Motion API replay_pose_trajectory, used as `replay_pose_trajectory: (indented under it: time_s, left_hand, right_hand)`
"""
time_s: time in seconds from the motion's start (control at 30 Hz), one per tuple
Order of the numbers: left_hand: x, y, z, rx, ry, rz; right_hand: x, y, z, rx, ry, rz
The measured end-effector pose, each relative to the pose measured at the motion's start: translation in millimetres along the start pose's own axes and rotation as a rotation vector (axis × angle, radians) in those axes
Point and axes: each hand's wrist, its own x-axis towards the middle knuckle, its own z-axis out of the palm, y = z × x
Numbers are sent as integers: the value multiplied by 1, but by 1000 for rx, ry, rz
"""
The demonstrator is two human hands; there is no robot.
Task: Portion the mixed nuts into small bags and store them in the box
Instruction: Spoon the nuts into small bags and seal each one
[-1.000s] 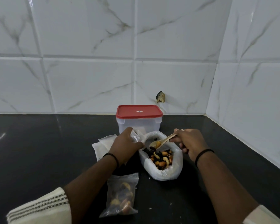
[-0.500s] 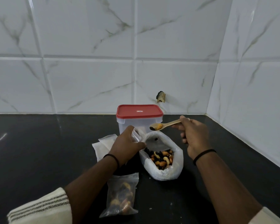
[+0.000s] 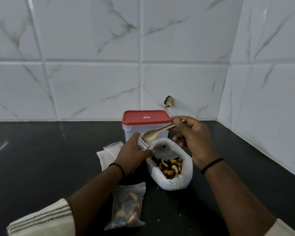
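My left hand [image 3: 131, 155] grips small clear bag [image 3: 143, 143], mouth up. My right hand [image 3: 193, 138] pinches wooden spoon [image 3: 157, 132], bowl tipped at bag mouth. Open sack of mixed nuts [image 3: 170, 166] just below. Filled bag [image 3: 127, 206] near me on black surface [image 3: 41, 159]. Red-lidded box [image 3: 146, 124] behind, closed.

The left hand [image 3: 132, 153] covers most of the small clear bag [image 3: 143, 144] it holds, so its contents cannot be seen. The spoon [image 3: 154, 134] bowl faces away. The box [image 3: 146, 127] lid label is too small to read. Both sleeves are cut off at the bottom edge.
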Motion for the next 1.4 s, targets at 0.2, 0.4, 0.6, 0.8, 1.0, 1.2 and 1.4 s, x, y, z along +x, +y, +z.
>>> replay_pose_trajectory:
  time_s: [0.2, 0.4, 0.6, 0.8, 1.0, 1.2, 1.4]
  left_hand:
    - [1, 3, -1, -283, 30, -7]
    - [1, 16, -18, -975, -79, -131]
    - [-3, 22, -22, -1045, -188, -137]
    - [-5, 27, -19, -1125, -290, -134]
    - [-3, 28, -23, -1144, -264, -124]
    - [-3, 26, -22, -1090, -271, -117]
    - [2, 23, -31, -1063, -231, -113]
  right_hand:
    - [8, 9, -14, -65, 319, 171]
    - [14, 24, -25, -375, 284, 325]
    - [16, 30, -29, -864, 197, 250]
    - [1, 14, -3, -737, -48, -163]
    - [-7, 12, 13, -524, -560, 15]
    - [-6, 14, 10, -461, -522, -4]
    - [-6, 12, 12, -586, -508, -20]
